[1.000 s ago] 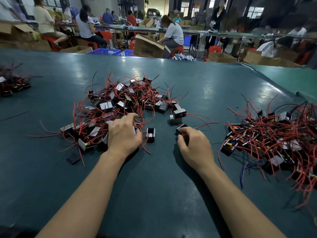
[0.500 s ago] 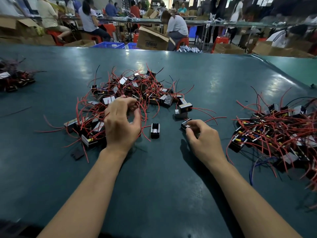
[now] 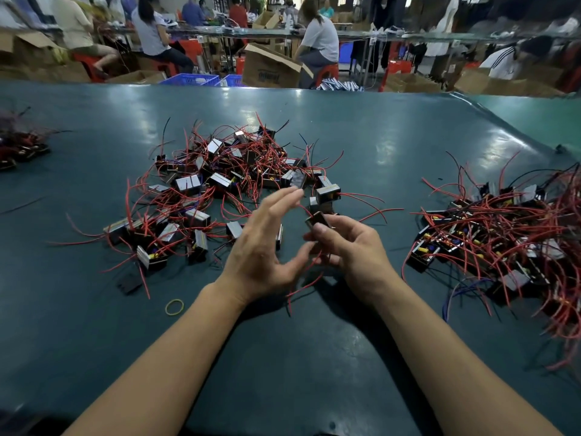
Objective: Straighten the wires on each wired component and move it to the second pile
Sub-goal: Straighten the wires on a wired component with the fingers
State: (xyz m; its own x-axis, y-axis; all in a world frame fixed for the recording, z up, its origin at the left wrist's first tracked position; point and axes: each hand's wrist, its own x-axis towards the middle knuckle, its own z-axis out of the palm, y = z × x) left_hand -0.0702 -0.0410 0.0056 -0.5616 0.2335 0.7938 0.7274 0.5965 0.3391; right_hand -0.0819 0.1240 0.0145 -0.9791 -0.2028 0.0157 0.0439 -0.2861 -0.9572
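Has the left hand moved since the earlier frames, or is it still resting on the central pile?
Yes. The left hand has left the central pile, shifting right, toward the right hand and its held component.

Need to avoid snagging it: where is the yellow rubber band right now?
In the head view, the rubber band lies flat on the table, just left of the left forearm and nearer than the middle pile.

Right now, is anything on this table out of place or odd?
Yes: a yellow rubber band lies alone on the table, near the left forearm, apart from both piles. A flat black part also lies loose beside the nearer pile.
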